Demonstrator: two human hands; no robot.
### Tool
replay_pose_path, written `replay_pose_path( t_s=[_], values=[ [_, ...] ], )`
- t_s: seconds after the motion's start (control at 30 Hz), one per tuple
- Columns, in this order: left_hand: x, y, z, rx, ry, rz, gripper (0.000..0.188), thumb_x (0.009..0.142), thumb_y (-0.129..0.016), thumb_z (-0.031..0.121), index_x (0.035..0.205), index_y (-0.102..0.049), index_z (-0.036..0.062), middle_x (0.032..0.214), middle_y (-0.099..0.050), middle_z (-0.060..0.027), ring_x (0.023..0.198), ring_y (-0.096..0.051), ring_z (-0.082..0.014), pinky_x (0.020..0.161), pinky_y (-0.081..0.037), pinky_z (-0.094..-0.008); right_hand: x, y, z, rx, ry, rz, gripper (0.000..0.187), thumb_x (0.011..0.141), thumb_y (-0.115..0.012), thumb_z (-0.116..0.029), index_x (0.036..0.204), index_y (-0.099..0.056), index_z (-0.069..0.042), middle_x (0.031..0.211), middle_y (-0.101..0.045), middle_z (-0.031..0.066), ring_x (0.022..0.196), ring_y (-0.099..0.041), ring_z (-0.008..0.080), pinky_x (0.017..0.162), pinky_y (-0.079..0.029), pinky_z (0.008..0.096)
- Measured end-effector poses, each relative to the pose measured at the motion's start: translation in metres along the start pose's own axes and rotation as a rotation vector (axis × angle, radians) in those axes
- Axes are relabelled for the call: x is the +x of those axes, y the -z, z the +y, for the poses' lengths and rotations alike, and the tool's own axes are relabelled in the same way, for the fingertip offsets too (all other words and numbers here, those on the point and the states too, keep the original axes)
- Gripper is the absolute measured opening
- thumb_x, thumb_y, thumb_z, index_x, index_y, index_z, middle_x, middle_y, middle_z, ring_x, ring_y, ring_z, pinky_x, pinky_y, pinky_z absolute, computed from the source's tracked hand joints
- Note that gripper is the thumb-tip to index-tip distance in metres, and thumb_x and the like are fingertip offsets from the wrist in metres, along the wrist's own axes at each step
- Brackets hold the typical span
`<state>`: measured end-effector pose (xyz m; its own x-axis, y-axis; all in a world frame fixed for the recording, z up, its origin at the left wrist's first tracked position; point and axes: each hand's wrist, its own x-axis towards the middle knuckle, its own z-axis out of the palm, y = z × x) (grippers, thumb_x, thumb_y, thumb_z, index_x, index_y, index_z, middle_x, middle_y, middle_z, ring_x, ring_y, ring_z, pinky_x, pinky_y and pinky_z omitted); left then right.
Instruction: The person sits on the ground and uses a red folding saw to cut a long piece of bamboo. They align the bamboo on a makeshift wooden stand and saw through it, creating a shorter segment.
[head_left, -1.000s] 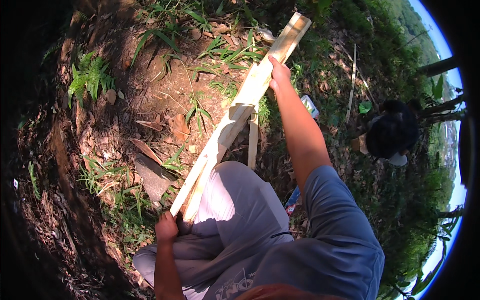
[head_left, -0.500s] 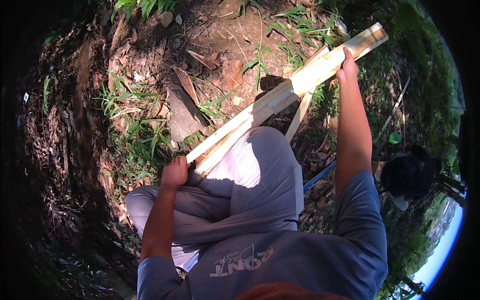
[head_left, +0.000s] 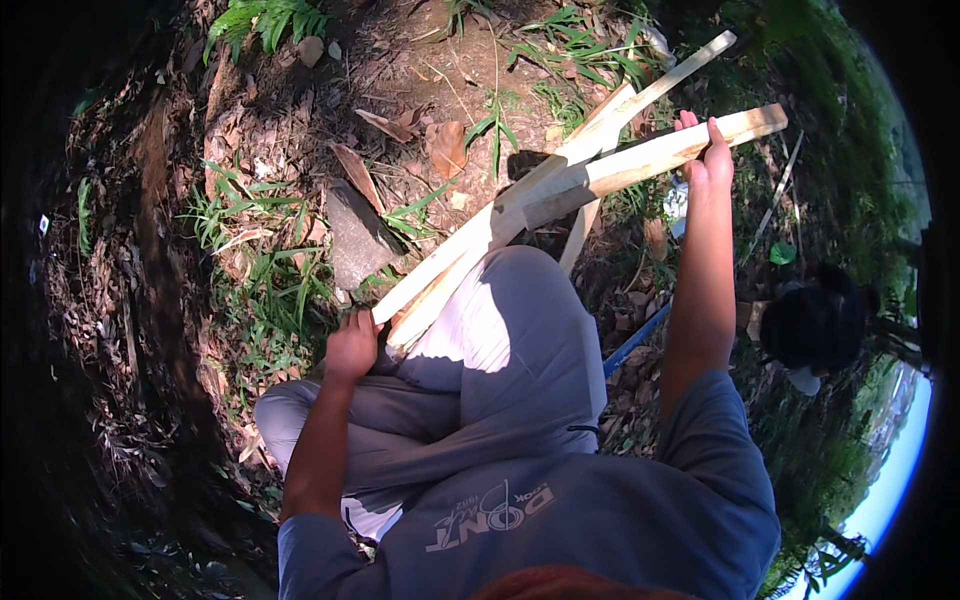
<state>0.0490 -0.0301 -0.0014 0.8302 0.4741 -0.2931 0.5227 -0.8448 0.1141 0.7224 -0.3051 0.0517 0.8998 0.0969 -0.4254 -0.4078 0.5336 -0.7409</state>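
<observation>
Several pale split-wood strips cross over my raised knee (head_left: 540, 310). My left hand (head_left: 352, 345) is closed round the lower end of a long wooden strip (head_left: 450, 250), whose far part reaches toward the upper right. A wider wooden strip (head_left: 660, 160) lies across it, and my right hand (head_left: 708, 165) grips this one close to its far end, thumb in front and fingertips showing past the upper edge. The two strips spread apart like a narrow V beyond the knee. Under them another wooden piece (head_left: 580, 235) slants down behind the knee.
A flat grey stone (head_left: 357, 240) rests on the ground left of the strips, beside dry leaves (head_left: 446, 148) and grass tufts (head_left: 280, 280). To the right are a blue rod-like thing (head_left: 638, 340) and a dark, rounded object (head_left: 815, 325). A fern (head_left: 265, 22) grows at the far left.
The far ends of the strips have fanned apart. My right hand has moved slightly right and nearer with the wider strip, while my left hand stays at the lower end.
</observation>
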Motion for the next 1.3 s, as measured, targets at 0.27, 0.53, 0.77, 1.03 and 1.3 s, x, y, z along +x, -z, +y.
replay_pose_path(
  t_s=[0.27, 0.53, 0.77, 1.03, 1.3],
  values=[
    [0.021, 0.024, 0.030, -0.105, 0.092, -0.017, 0.040, 0.105, -0.068, 0.035, 0.129, -0.060, 0.0042, 0.112, -0.073, -0.0188, 0.101, -0.074, -0.0404, 0.081, -0.060, -0.0525, -0.298, -0.001, 0.058, 0.075, -0.248, -0.019, 0.055, 0.114, -0.058, -0.019, 0.158, -0.031, 0.000, 0.142, -0.058, 0.0242, 0.137, -0.061, 0.0334, 0.117, -0.052, 0.0541],
    [0.022, 0.029, 0.012, -0.743, 0.276, 0.017, 0.039, 0.097, -0.081, 0.034, 0.113, -0.074, -0.0015, 0.105, -0.076, -0.0219, 0.091, -0.074, -0.0383, 0.081, -0.057, -0.0454, -0.421, -0.040, 0.175, 0.050, -0.636, -0.025, 0.041, 0.115, -0.058, -0.023, 0.148, -0.045, -0.002, 0.132, -0.070, 0.0152, 0.127, -0.066, 0.0293, 0.109, -0.054, 0.0487],
    [0.000, 0.006, -0.017, -0.705, 0.111, 0.003, 0.036, 0.100, -0.079, 0.031, 0.114, -0.073, -0.0020, 0.102, -0.073, -0.0246, 0.089, -0.071, -0.0386, 0.079, -0.054, -0.0454, -0.464, -0.038, 0.184, -0.023, -0.677, -0.090, 0.045, 0.112, -0.065, -0.027, 0.145, -0.043, -0.006, 0.139, -0.063, 0.0109, 0.135, -0.056, 0.0268, 0.119, -0.040, 0.0537],
    [-0.096, 0.099, -0.089, -1.299, 0.401, 0.247, 0.047, 0.113, -0.061, 0.036, 0.145, -0.062, 0.0014, 0.136, -0.071, -0.0112, 0.126, -0.066, -0.0229, 0.113, -0.048, -0.0371, -0.463, -0.029, 0.192, -0.120, -0.680, -0.134, 0.040, 0.106, -0.074, -0.021, 0.139, -0.053, -0.010, 0.133, -0.066, 0.0059, 0.128, -0.060, 0.0216, 0.110, -0.044, 0.0519],
    [-0.262, 0.285, -0.012, -0.781, 0.266, 0.039, 0.087, 0.088, -0.079, 0.056, 0.148, -0.059, -0.0033, 0.146, -0.064, -0.0198, 0.138, -0.060, -0.0328, 0.117, -0.043, -0.0476, -0.510, -0.044, 0.234, -0.158, -0.754, -0.126, 0.033, 0.102, -0.077, -0.010, 0.127, -0.057, -0.005, 0.116, -0.069, 0.0104, 0.095, -0.070, 0.0189, 0.069, -0.060, 0.0388]
  ],
)
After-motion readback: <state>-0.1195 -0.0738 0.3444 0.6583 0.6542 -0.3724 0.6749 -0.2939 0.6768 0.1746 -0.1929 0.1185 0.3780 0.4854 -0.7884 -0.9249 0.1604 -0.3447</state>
